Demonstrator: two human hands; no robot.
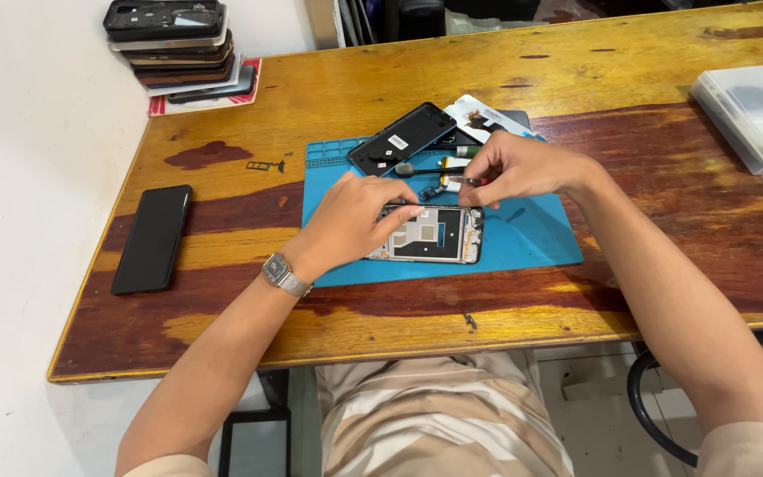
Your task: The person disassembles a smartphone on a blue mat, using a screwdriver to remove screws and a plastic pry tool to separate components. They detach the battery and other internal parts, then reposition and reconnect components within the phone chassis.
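Filling most of the frame: wooden worktop [576, 79], worn and glossy. Lying at centre: blue mat [532, 238]. Sitting at upper right: pale flat box [752, 115]. Stacked at upper left: pile of phone frames [178, 44]. Resting at left: black phone [152, 238], face down or dark. Leaning at the mat's upper edge: black back cover [404, 137], with white card [483, 115] just beside it.

Lying at mat centre, below both hands: opened phone [434, 234], insides showing, board and metal shields bare. Judging it light, stiff along the frame yet fragile inside; holding by the outer edges looking safest, keeping off the board and any ribbon parts.

Pressing down on the phone's left end: left hand [355, 221], fingers curled and closed over the frame edge, steadying it; watch [283, 274] on the wrist. Hovering just above the phone's top edge: right hand [514, 168], fingertips pinched together on a small tool [457, 181], slim and likely slippery, tip too small to make out.

Scattered near the hands: small loose parts [430, 190]. Lying left of the mat: tiny tray [262, 165].
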